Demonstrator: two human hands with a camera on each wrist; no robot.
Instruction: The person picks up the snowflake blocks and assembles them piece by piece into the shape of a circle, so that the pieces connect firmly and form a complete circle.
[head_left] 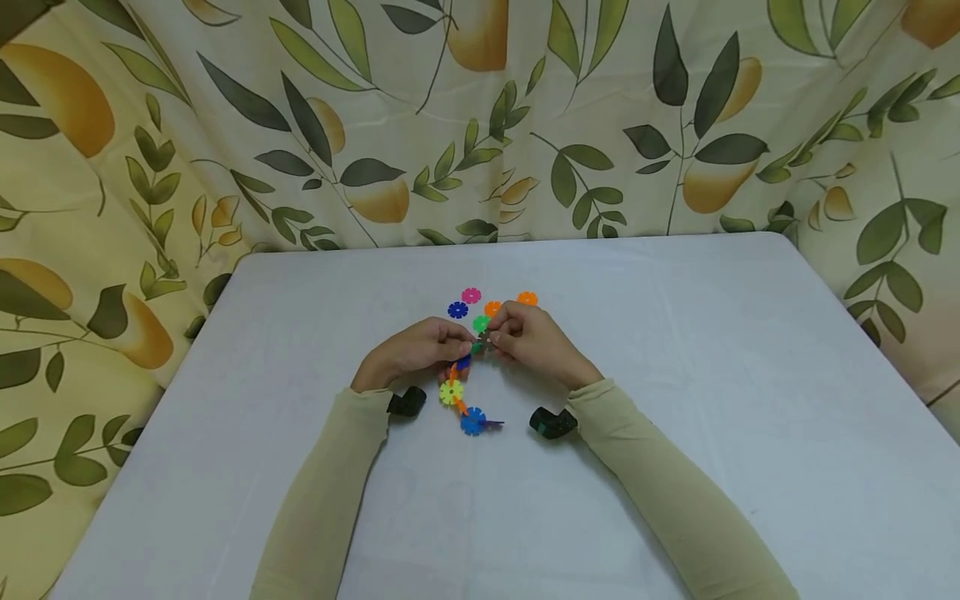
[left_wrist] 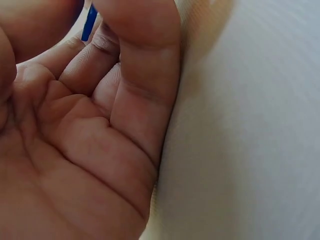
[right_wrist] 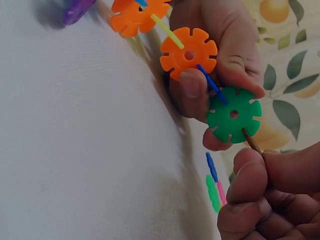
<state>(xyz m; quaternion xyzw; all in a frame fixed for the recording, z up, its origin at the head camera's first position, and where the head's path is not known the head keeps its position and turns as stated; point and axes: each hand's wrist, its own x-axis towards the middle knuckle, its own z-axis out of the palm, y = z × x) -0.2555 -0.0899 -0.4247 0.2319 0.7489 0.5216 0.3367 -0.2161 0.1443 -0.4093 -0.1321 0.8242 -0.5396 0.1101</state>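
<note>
My left hand (head_left: 416, 350) holds a chain of slotted plastic snowflake discs by its green disc (right_wrist: 246, 109). Below it the chain runs toward me through a dark blue disc (right_wrist: 212, 84), an orange disc (right_wrist: 175, 56), a yellow disc (head_left: 447, 392), another orange disc (right_wrist: 125, 20), a blue disc (head_left: 473, 422) and a purple disc (head_left: 493, 425). Between thumb and finger, my right hand (head_left: 546, 343) pinches a brown disc (right_wrist: 252, 141), edge-on, its rim at a slot of the green disc. Only a blue edge shows in the left wrist view, beyond the curled fingers.
Loose discs lie just beyond my hands: pink (head_left: 471, 296), dark blue (head_left: 457, 310), light green (head_left: 481, 322), and two orange ones, one (head_left: 492, 308) nearer the middle and another (head_left: 528, 297) further right. A white cloth covers the table (head_left: 225, 433); a leaf-patterned curtain (head_left: 465, 125) hangs behind.
</note>
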